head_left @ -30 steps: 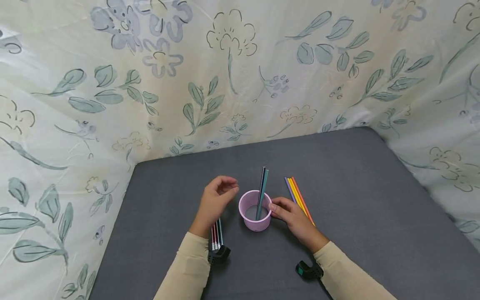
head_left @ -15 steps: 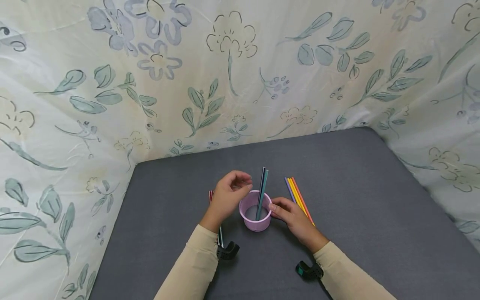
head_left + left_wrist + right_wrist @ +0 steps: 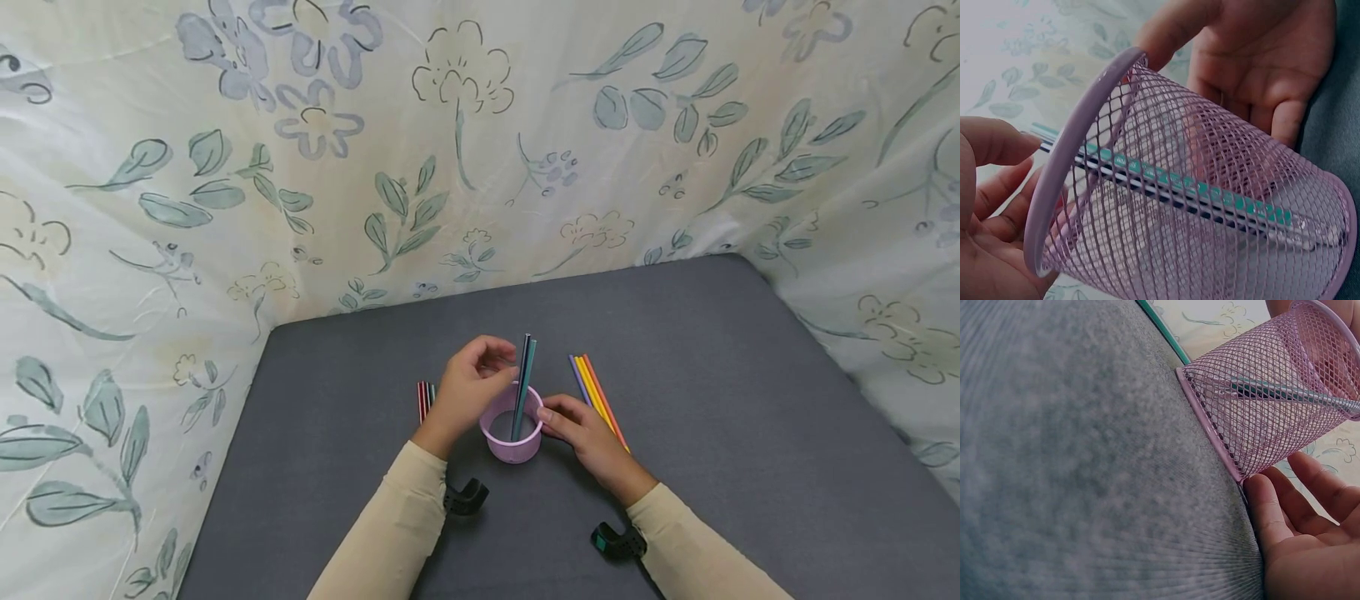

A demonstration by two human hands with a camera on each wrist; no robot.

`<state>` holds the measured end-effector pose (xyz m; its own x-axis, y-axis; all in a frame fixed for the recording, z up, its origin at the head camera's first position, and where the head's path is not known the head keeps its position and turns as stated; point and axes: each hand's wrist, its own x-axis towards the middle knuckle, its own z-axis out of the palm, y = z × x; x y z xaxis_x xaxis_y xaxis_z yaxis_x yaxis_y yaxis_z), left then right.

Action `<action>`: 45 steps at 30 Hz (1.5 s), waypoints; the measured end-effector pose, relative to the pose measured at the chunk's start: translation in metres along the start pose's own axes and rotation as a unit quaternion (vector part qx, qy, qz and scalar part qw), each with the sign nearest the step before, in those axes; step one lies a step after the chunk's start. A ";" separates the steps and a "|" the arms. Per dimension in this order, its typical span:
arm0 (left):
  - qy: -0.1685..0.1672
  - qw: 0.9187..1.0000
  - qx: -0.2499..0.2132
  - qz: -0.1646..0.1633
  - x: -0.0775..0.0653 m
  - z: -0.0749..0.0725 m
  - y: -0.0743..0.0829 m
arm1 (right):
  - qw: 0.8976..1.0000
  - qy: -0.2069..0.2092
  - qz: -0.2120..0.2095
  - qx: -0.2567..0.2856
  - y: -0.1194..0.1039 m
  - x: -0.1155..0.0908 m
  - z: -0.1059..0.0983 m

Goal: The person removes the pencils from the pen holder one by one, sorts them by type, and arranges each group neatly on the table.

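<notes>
A pink mesh pencil cup [image 3: 513, 450] stands upright on the table. Inside it lean a teal pencil [image 3: 530, 367] and a dark pencil [image 3: 522, 358]. My right hand [image 3: 592, 437] holds the cup at its right side, thumb at the rim; in the right wrist view its fingers [image 3: 1266, 506] lie against the mesh near the base. My left hand [image 3: 468, 387] is over the cup's left rim, fingers loosely bent beside the pencils' upper ends. In the left wrist view its fingertip [image 3: 1022, 140] is close to those ends; whether it touches them is unclear.
Left of the cup lie several dark red and green striped pencils [image 3: 423, 400], partly hidden by my left forearm. To the right lie purple, yellow and orange pencils [image 3: 595, 392]. The grey table [image 3: 712, 400] ends at a floral curtain [image 3: 465, 208].
My left hand has moved right, from beside the cup to over its left rim near the standing pencils. My right hand and the cup have stayed in place.
</notes>
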<state>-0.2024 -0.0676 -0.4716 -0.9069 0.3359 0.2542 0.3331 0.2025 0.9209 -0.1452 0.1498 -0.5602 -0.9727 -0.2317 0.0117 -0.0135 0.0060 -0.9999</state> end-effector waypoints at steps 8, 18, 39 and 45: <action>-0.003 1.000 -0.009 -0.006 0.005 0.007 0.002 | 1.000 0.004 -0.001 0.003 0.000 0.001 0.002; 0.003 1.000 0.004 -0.002 0.007 0.012 0.003 | 1.000 0.005 0.001 0.007 -0.001 0.001 0.002; 0.035 0.999 0.000 0.013 0.006 0.011 0.005 | 1.000 0.002 0.001 0.007 -0.001 0.002 0.000; 0.039 0.999 -0.008 0.020 0.006 0.010 0.005 | 1.000 0.003 0.001 0.002 -0.001 0.003 0.000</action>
<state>-0.2036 -0.0555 -0.4690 -0.9107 0.2706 0.3121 0.3656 0.1765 0.9139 -0.1480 0.1496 -0.5588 -0.9739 -0.2268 0.0097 -0.0108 0.0035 -0.9999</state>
